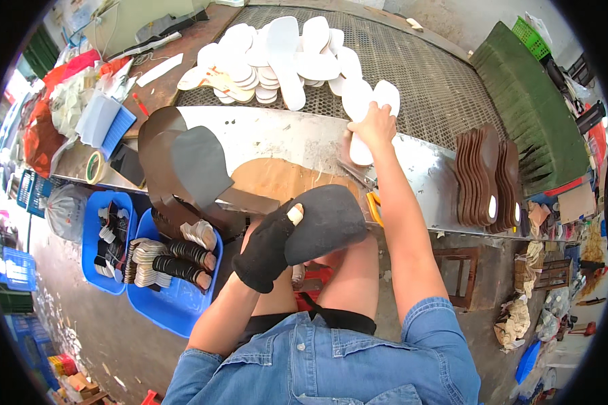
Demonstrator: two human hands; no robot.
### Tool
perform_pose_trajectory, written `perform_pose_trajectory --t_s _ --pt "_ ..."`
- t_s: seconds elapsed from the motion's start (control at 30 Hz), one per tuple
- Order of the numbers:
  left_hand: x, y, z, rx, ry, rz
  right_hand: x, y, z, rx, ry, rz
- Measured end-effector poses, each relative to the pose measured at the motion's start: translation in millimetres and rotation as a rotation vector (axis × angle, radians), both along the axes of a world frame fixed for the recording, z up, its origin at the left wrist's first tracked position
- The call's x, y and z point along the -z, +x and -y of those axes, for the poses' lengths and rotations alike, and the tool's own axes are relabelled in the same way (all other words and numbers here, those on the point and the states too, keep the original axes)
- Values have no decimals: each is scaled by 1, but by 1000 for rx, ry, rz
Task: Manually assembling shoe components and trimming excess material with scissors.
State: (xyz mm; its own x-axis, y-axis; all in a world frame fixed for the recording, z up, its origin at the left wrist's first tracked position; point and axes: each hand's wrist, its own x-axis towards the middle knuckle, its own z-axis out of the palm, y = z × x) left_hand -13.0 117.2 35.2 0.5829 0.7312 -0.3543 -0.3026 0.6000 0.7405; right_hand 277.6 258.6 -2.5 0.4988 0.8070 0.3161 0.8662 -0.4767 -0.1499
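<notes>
My left hand (267, 253), in a black glove with a bare thumb tip, grips a dark grey curved leather-like piece (327, 226) above my lap. My right hand (373, 127) reaches forward to the bench and is closed on a white insole (361, 152). Another white insole (355, 101) lies right beside it, partly overlapped. Beyond them a heap of white insoles (282, 50) is piled on the mesh surface. Yellow-handled scissors (374, 208) sit at the bench edge, between my forearm and the grey piece.
Brown and grey leather-like sheets (199, 162) hang over the bench edge at left. Stacked brown insoles (478, 175) stand at right, near a green bristly panel (530, 111). Blue bins (175, 314) with bundled pieces sit low at left. A tape roll (95, 167) lies on the bench.
</notes>
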Motion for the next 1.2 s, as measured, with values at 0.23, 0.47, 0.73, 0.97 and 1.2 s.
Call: perform_pose_trajectory --t_s 0.23,0.47,0.73,0.97,1.2 --pt "-9 -7 -7 -44 472 -134 -2 87 36 -109 324 -815" --pt "-26 -5 -16 -160 296 -18 -27 -4 166 -434 795 -1560" --pt "-17 -3 -12 -95 255 134 -23 -126 251 -654 645 -1614" --pt "-20 -10 -1 -91 272 20 -35 -158 247 -557 582 -1591" --pt "-21 -18 -1 -70 180 -122 -33 -158 243 -531 587 -1600"
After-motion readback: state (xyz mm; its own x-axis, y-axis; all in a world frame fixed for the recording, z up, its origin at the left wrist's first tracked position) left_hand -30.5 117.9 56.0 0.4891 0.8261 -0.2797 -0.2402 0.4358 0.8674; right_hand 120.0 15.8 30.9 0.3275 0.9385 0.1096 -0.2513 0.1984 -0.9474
